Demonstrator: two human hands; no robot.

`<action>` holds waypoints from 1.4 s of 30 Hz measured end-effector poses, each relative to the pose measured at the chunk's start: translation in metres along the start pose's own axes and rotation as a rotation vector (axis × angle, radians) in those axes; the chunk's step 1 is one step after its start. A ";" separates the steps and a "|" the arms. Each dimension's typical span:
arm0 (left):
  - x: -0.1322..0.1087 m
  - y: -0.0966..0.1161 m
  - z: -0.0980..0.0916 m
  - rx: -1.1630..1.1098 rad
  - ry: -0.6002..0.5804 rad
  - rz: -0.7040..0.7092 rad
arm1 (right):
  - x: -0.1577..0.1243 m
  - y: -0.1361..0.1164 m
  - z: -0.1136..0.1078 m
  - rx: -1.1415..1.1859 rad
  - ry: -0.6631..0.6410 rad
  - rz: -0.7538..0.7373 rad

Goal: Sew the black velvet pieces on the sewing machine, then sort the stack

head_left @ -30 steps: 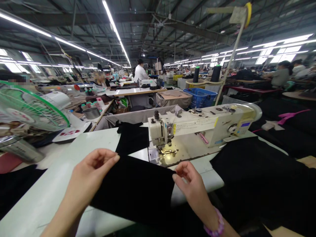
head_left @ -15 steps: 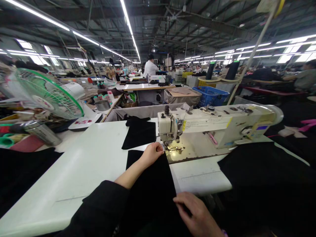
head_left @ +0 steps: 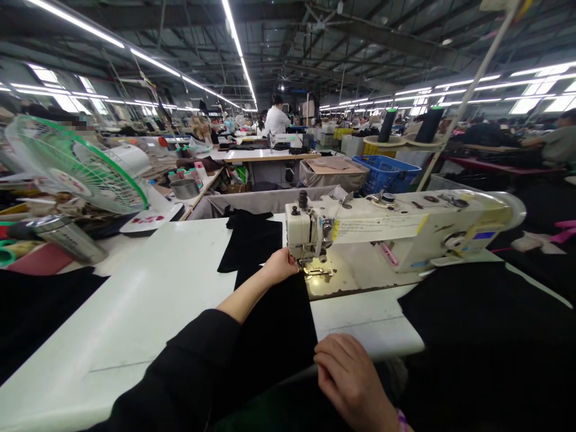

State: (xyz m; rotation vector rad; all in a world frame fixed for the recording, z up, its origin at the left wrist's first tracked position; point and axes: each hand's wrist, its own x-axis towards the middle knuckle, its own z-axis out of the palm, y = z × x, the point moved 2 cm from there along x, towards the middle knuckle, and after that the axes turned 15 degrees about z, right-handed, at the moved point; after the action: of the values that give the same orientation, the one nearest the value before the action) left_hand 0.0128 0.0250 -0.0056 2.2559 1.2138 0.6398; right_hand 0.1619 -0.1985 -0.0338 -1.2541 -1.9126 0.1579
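A black fabric piece point(head_left: 276, 327) lies on the white table, running up to the needle area of the sewing machine point(head_left: 310, 234). My left hand point(head_left: 281, 266) is closed in a pinch at the fabric's far end, just left of the presser foot. Nearer to me, my right hand point(head_left: 351, 375) has its fingers bent together, with the fingertips at the fabric's right edge by the table front. Beyond the left hand, another black fabric piece point(head_left: 252, 241) lies flat, left of the machine head.
A green-rimmed fan point(head_left: 85, 165) and a steel flask point(head_left: 67, 237) stand at the left. More black cloth point(head_left: 477, 306) covers the table's right side. Behind the machine are a blue basket point(head_left: 387, 174) and thread cones point(head_left: 427, 125). A person in white point(head_left: 276, 120) is farther off.
My left hand has moved slightly forward, closer to the presser foot. The fabric has advanced with it, now reaching the far piece. My right hand has shifted a little forward along the edge.
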 end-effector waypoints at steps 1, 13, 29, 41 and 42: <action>0.000 -0.001 0.000 -0.002 0.002 0.001 | 0.000 0.000 0.000 0.004 0.006 -0.002; -0.018 0.016 -0.005 0.185 0.111 0.052 | 0.002 -0.002 -0.002 0.003 -0.021 0.011; -0.165 0.051 0.024 0.424 -0.250 0.908 | 0.016 0.008 0.002 0.027 -0.070 -0.002; -0.118 0.034 0.014 0.441 -0.185 0.914 | 0.032 0.032 -0.023 -0.200 0.066 0.151; -0.114 0.031 0.013 0.440 -0.183 0.913 | 0.029 0.041 -0.037 -0.256 0.119 0.204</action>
State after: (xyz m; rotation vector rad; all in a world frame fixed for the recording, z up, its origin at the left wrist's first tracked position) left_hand -0.0164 -0.0901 -0.0158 3.1460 0.1725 0.4667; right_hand 0.2115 -0.1659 -0.0140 -1.5934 -1.7405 -0.0576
